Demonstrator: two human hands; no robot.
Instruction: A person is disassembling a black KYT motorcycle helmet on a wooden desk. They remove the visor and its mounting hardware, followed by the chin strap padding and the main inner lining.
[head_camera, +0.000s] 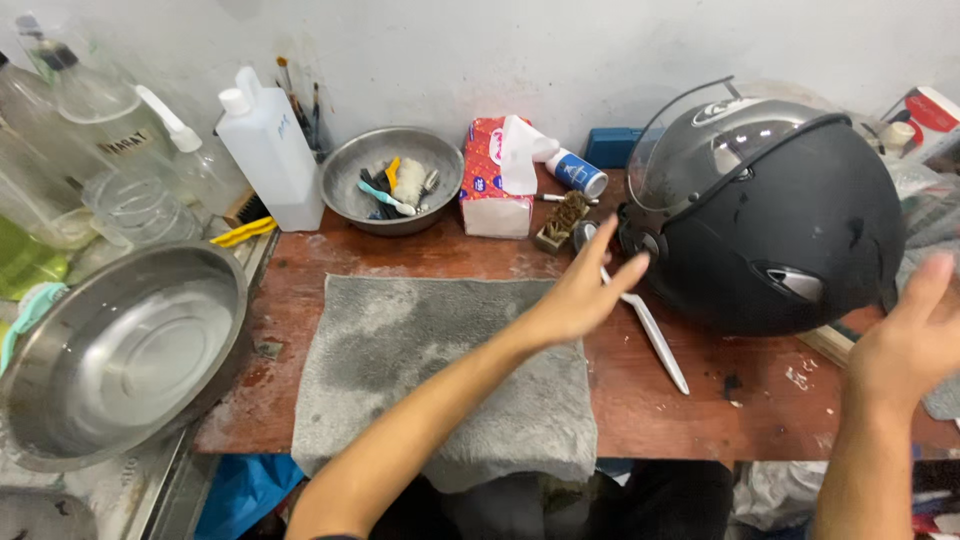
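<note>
A matte black helmet with a clear raised visor rests on the right side of a reddish wooden table. My left hand hovers open just left of the helmet, fingers spread, holding nothing. To the right of the helmet, my right hand is open too, palm toward its side. A white plastic tool lies on the table below my left hand. A grey towel is spread on the table's middle.
A large steel basin sits at the left. At the back stand a small steel bowl with brushes, a white bottle, a tissue pack, a small spray can and clear containers.
</note>
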